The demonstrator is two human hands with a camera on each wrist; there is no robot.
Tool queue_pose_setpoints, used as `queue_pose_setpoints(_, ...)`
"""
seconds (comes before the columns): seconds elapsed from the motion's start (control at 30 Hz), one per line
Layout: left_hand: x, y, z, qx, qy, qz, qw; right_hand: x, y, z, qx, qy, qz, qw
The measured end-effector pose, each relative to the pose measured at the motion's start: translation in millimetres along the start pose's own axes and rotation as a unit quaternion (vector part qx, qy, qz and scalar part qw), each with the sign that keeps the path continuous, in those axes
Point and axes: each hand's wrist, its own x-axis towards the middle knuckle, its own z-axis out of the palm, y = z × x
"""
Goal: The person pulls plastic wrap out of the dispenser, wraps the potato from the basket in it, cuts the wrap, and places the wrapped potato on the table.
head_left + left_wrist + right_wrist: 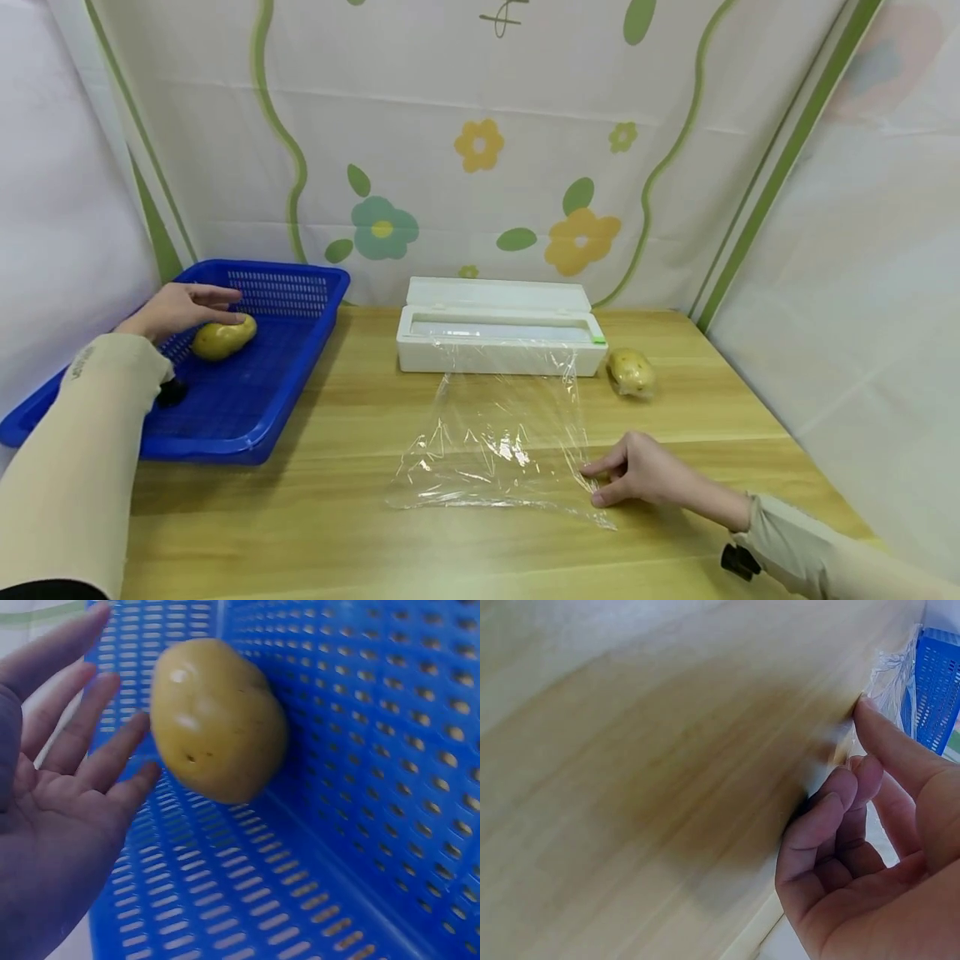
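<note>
A bare potato [224, 337] lies in the blue plastic basket [258, 442] on the left. My left hand [183, 310] reaches over it; in the left wrist view the loosely spread fingers [112, 761] are beside the potato [217, 720], not curled round it. A sheet of clear cling film [502, 450] stretches from a white dispenser box [502, 358] toward me over the wooden table. At the sheet's near right corner my right hand [648, 475] pinches the film's edge with thumb and fingers; the remaining fingers are curled in the right wrist view.
The dispenser's lid [498, 293] stands raised at the back, with a green piece [597, 339] at its right end. Right of the box sits a potato wrapped in film [632, 372]. A white patterned cloth [465, 83] encloses the wooden table [337, 533].
</note>
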Motion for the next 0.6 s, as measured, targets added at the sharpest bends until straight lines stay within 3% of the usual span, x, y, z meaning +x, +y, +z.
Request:
queue_pose_setpoints(0.13, 2.5, -5.6, 3.1, 0.034, -0.035, 0.007, 0.9988, -0.3, -0.7, -0.6, -0.005, -0.001, 0.003, 1.000)
queue_pose_setpoints(0.4, 6.9, -10.1, 8.5, 0.025, -0.069, 0.010, 0.9972, -0.1, -2.9, -0.9, -0.007, 0.005, 0.014, 1.000)
queue_pose_setpoints(0.6, 8.0, -14.0, 13.3, 0.039, -0.089, -0.011, 0.9952, -0.4, -2.3, 0.1, -0.011, 0.004, 0.010, 1.000)
